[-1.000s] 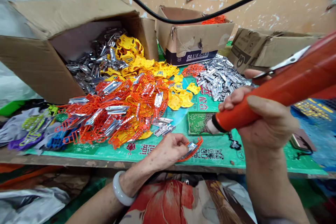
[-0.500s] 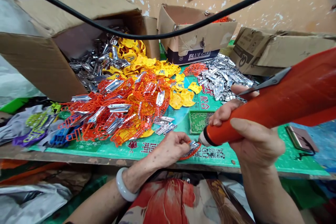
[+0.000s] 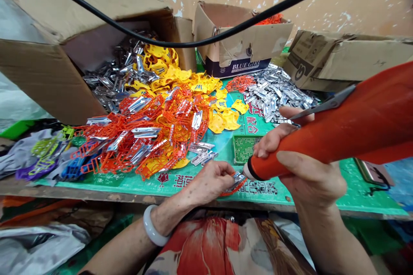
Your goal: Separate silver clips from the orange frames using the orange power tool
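Head view: left fingers [image 3: 226,171] pinch a silver plate [image 3: 238,178] on an orange frame [image 3: 235,190]; right fingers [image 3: 270,139] grip a red tool [image 3: 332,126].

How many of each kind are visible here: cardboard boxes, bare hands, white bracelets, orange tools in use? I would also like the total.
Cardboard boxes: 3
Hands: 2
White bracelet: 1
Orange tool: 1
Total: 7
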`<state>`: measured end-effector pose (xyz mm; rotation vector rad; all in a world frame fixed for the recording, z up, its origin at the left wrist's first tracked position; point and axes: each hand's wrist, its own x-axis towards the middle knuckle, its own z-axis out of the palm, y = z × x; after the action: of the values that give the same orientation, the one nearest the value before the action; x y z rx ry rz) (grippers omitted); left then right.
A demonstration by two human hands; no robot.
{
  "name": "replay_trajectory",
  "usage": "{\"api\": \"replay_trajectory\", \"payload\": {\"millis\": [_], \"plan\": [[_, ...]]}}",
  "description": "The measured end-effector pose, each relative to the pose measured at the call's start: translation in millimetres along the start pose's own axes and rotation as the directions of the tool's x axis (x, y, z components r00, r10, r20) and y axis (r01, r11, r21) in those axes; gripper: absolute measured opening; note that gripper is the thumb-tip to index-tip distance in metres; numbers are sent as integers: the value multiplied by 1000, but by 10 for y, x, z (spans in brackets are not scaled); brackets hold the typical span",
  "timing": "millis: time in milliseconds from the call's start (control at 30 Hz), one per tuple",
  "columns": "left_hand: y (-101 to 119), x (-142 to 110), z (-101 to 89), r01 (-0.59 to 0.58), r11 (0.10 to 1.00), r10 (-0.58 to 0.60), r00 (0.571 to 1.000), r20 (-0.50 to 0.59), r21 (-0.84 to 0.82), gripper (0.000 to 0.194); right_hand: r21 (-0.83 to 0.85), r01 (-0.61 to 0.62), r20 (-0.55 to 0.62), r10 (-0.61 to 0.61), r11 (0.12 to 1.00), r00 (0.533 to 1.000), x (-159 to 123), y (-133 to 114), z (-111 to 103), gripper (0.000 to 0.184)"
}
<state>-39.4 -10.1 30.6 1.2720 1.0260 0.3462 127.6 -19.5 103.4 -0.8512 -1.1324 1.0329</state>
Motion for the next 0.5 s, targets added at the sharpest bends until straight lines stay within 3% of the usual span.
{"api": "replay_trajectory", "payload": {"millis": [167, 500], "plan": [[29, 0, 7, -4, 1000, 4, 1000, -17, 6, 16, -48, 0, -13, -1, 999, 1000, -22, 16, -6, 53], [-23, -15, -25, 27, 999, -26, 999, -35, 26, 17, 79, 42, -44, -39, 996, 998, 10, -31, -2, 48]]}}
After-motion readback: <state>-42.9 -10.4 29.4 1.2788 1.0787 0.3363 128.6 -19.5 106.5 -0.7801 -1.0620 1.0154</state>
